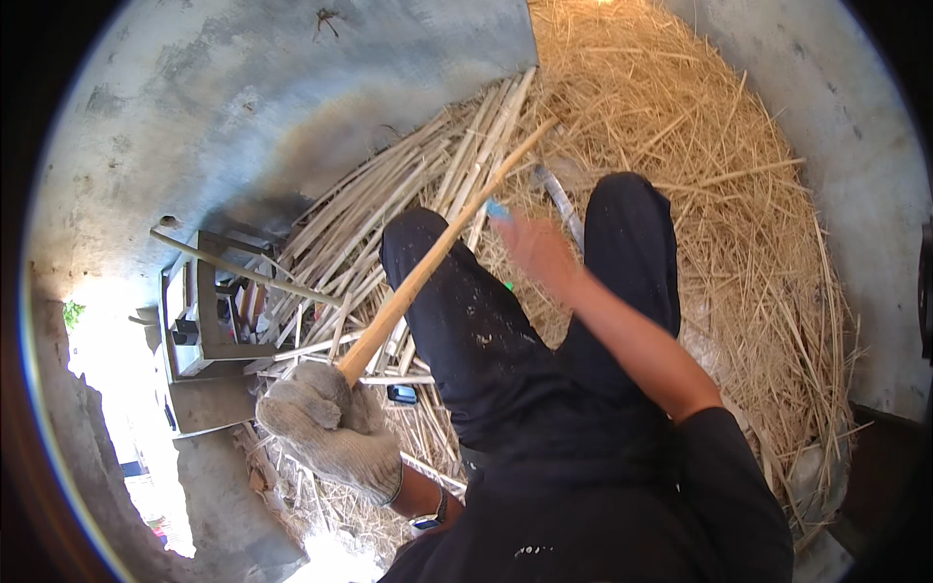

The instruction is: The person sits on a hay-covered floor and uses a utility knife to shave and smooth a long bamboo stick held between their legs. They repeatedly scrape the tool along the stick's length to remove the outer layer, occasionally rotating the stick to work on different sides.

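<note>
Grey walls [224,107] and a straw-covered floor [768,272] in here. Closest in, the gloved left hand [326,418] has its grip wrapped round the near end of a wooden pole [432,262], which slants past the left knee [413,231]. Right hand [535,248] is just a blur next to something blue [498,210], so can't tell if that grip's pinching or spread. Beyond, split sticks [369,214] pile along the floor's left edge.

Gloved left hand [326,428] gripping wooden stick [443,245], scattered straw [758,272]

Thin straw-yellow shavings [768,243] along the floor's [700,316] right edge and long pale wooden strips [384,199] marked a rough, grey-walled workshop.
</note>
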### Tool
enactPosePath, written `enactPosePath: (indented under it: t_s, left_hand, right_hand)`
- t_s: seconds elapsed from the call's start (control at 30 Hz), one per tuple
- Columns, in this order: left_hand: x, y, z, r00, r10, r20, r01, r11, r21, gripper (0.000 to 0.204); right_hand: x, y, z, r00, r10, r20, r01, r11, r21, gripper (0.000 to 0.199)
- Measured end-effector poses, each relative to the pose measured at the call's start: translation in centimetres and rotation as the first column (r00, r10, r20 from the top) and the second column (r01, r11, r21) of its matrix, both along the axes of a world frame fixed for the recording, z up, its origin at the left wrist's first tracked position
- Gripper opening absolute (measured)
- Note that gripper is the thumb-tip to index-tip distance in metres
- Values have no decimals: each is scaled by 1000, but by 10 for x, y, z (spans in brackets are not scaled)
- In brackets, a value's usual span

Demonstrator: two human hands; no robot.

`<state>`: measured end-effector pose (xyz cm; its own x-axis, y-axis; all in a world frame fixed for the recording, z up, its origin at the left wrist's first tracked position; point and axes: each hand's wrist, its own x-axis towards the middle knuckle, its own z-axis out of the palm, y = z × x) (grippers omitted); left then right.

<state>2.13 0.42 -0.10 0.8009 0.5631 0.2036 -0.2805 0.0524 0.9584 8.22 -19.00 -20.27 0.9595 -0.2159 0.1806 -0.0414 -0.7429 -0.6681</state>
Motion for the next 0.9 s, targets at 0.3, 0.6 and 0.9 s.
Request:
enactPosePath:
  t_s: [0.3, 0.6, 0.9]
  left_hand:
    - [-4, -11, -1, 997, 8, 72, -14, 996, 83, 48]
    - [-8, 0, 10, 980, -199, -20, 200, 975, 92, 37]
    - [-9, -10, 13, 988, 45, -147, -41, 999, 26, 36]
  right_hand:
    - [13, -33, -20, 999, -45, 21, 48, 985, -166, 47]
    - [39, -98, -26, 957, -167, 235, 289, 590, -754, 40]
    - [49, -98, 24, 988, -156, -14, 154, 959, 237, 42]
